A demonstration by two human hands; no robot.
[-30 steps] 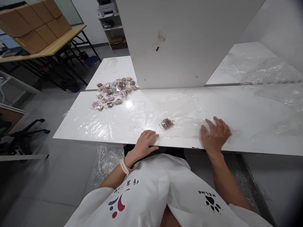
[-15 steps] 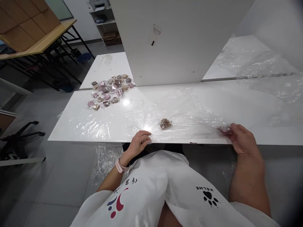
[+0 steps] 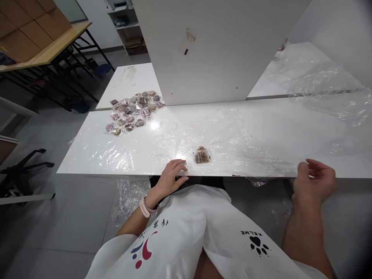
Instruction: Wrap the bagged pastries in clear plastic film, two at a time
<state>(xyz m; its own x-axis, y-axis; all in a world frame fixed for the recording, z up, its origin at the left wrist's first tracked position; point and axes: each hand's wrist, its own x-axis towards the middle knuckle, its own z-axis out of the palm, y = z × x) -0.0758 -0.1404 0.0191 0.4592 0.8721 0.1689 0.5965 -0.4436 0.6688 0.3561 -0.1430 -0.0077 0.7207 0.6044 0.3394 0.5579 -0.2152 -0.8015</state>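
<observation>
My left hand (image 3: 173,173) rests at the front edge of the white table (image 3: 328,131), palm down over clear plastic film (image 3: 223,131), with thumb and fingers apart. Just beyond its fingertips lies a small clear-wrapped packet (image 3: 201,155) of brown, nutty-looking pieces. My right hand (image 3: 315,178) hovers over the table's front edge, well to the right. Its fingers are loosely curled and slightly blurred, with a gap to the thumb and nothing visible between them. A small reddish wrapped piece (image 3: 282,45) shows beside the upright white panel's right edge.
Several wrapped sweets (image 3: 132,110) lie heaped at the table's left. An upright white panel (image 3: 221,50) rises behind the middle. More clear film (image 3: 325,93) covers the right rear. Film also hangs below the front edge (image 3: 130,201). An office chair (image 3: 26,166) stands left.
My right hand has moved right and let go of the reddish wrapped piece; one now shows near the panel's right edge. The brown packet has shifted slightly and turned. My left fingers have spread.
</observation>
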